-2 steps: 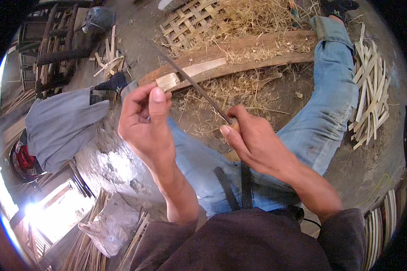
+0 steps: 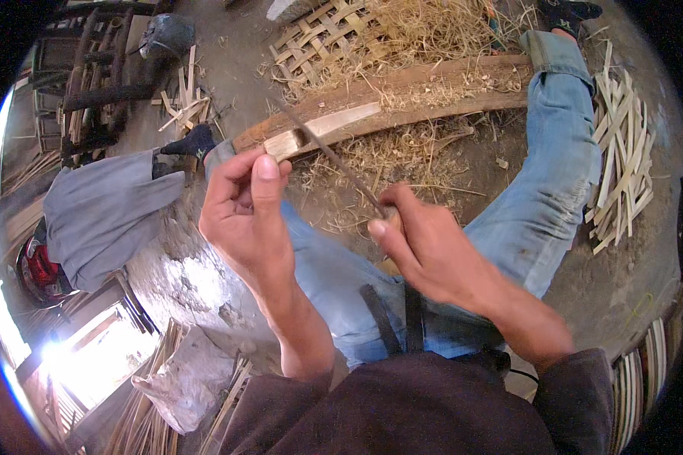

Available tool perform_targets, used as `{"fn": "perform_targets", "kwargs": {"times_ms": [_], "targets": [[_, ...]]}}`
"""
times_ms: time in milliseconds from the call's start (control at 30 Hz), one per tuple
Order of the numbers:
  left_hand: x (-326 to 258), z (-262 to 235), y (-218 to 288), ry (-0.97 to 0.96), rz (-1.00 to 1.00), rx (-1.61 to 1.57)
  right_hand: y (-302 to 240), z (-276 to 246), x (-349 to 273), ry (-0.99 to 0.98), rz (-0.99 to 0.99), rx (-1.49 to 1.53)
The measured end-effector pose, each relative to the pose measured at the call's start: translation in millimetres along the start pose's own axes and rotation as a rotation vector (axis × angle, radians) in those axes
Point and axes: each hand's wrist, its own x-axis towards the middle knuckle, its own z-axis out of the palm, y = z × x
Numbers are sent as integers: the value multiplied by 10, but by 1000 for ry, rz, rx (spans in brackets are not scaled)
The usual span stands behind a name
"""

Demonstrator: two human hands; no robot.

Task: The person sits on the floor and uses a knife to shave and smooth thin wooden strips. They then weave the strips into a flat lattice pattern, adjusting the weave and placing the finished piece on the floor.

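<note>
Between the thumb and fingers of my left hand (image 2: 250, 208) is a small pale wooden block (image 2: 284, 145). Just past its far end shows a dark gap, and beyond that a pale tapering slip of wood (image 2: 345, 118) lies along the plank; I cannot tell whether the two are joined. My right hand (image 2: 436, 246) is closed round the short wooden handle of a long narrow knife (image 2: 341, 164). Its dark blade slants up and left, passing over the far end of the block. Whether the edge touches the wood is unclear.
A curved plank (image 2: 448, 80) strewn with shavings lies across my legs' far side. Behind it are a woven mat (image 2: 319, 34) and a heap of shavings (image 2: 425, 30). Pale strips (image 2: 622, 152) are piled at right; a grey cloth (image 2: 102, 208) hangs at left.
The knife has drawn back toward me and to the right along its length, its tip nearer the block. My left hand and the block have shifted only slightly.
</note>
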Motion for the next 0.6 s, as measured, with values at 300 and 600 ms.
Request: {"fn": "perform_targets", "kwargs": {"times_ms": [300,600], "targets": [[-52,36,5,-46,29,-13,-183,-43,-101,-48,-2,18],[-62,55,59,-39,17,16,-141,-70,-58,-71,40,77]]}}
